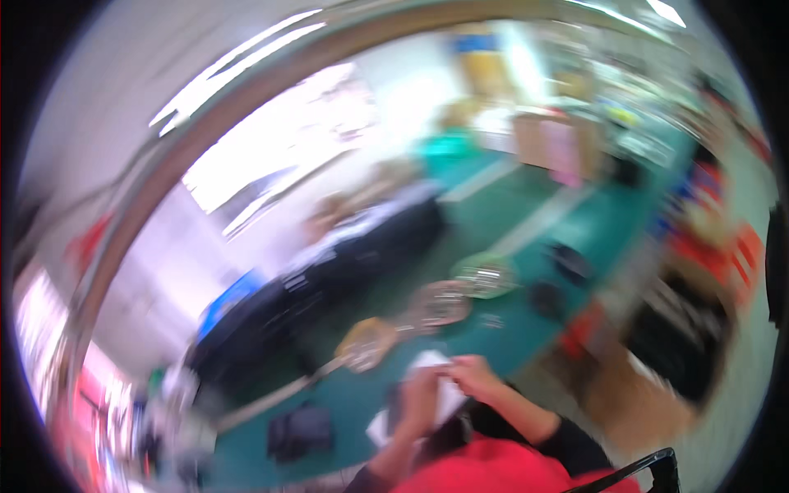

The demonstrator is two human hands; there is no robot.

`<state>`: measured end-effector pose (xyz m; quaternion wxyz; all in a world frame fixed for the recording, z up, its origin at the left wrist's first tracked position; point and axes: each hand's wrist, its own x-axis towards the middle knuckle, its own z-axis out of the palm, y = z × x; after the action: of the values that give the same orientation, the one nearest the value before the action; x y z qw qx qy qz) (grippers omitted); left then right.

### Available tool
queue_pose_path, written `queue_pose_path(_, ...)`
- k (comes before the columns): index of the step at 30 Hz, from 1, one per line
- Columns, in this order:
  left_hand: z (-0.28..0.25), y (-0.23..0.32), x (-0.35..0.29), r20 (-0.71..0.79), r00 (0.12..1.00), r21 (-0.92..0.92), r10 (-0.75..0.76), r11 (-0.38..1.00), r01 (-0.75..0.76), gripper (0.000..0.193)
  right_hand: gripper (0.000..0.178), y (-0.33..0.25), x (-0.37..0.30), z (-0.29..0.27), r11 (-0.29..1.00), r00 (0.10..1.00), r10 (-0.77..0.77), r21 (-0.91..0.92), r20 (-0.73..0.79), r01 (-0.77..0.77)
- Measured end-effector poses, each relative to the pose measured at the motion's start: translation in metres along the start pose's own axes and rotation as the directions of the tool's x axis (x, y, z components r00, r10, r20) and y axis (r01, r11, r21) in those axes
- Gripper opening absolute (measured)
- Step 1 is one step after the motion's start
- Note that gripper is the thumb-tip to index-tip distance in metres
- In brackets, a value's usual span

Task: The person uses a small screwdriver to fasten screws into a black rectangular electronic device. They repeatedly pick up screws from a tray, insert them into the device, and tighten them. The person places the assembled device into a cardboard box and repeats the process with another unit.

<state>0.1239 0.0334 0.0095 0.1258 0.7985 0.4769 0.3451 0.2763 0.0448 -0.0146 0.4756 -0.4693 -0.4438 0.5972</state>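
Note:
Motion smears the whole head view. At the near edge of the green table (333,401), my left hand (419,398) and my right hand (472,375) meet, fingers bent inward and nearly touching. They seem closed on something small that I cannot make out. Under and around them lies a white sheet-like piece (449,400), its kind too blurred to tell. Just beyond the hands stand an orange-rimmed dish (366,345), a pinkish dish (441,303) and a green dish (485,275), with small indistinct contents.
A dark folded item (301,431) lies to the left on the table. Black covered goods (329,275) line the far side. Dark objects (569,263) sit right of the dishes. An open cardboard box (682,337) with dark contents stands at the right, near red crates (744,259).

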Motion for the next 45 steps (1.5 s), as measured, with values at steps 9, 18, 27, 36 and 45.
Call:
queue_pose_path(9, -0.042, -0.025, -0.030, -0.479, 0.850, -0.280, -0.220, 0.956, 0.090, 0.014, 0.016, -0.039, -0.004, 0.074, 0.966, 0.948, 0.088, 0.205, 0.307, -0.156)
queue_pose_path(18, -0.086, -0.046, -0.054, -0.043, 0.594, -0.954, -0.803, 0.210, 0.215, 0.018, 0.019, -0.032, 0.029, 0.059, 0.995, 0.961, 0.064, -0.094, 0.268, -0.040)
queue_pose_path(27, -0.068, -0.069, -0.049, 0.060, 0.679, -0.923, -0.731, 0.218, 0.316, 0.013, 0.017, -0.026, 0.030, 0.079, 0.976, 0.918, 0.217, -0.074, 0.331, -0.204)
queue_pose_path(36, -0.050, -0.057, -0.072, -0.186, 0.907, -0.728, -0.378, 0.672, 0.131, 0.017, 0.012, -0.008, 0.008, 0.075, 0.687, 0.667, 0.468, 0.235, 0.580, -0.687)
queue_pose_path(45, -0.052, -0.048, -0.079, -0.320, 0.866, -0.523, -0.385, 0.834, 0.177, 0.024, 0.012, -0.010, 0.002, 0.089, 0.788, 0.764, 0.439, 0.206, 0.472, -0.580)
